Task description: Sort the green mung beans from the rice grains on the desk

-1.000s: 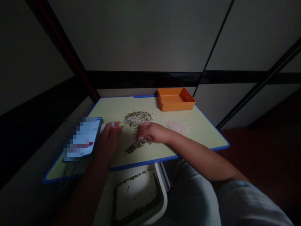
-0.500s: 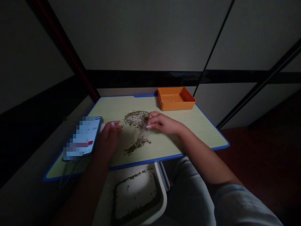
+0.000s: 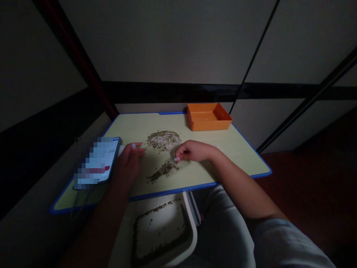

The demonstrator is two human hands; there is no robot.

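My right hand (image 3: 189,152) is closed in a pinch over the near side of the table (image 3: 223,152). From its fingertips a thin clear piece (image 3: 178,170), blurred, slants down beside a small pile of green grains (image 3: 164,169); its exact kind is not visible. Behind that lies a rounder heap of green and whitish grains (image 3: 163,139). To the left, my left hand (image 3: 132,156) hovers with fingers stretched and apart, holding nothing, close to the heap's left side.
An orange bin (image 3: 210,124) stands at the back right of the blue-edged table. On the left lies a phone (image 3: 97,163), partly pixelated, with a cable (image 3: 75,206). Below the front edge is a white tub (image 3: 193,238) with green grains along its inner edges.
My right hand has drawn back from the mixed heap toward the nearer green pile, bringing the clear piece along. Several grains lie more spread in the nearer pile. My left hand stays put.
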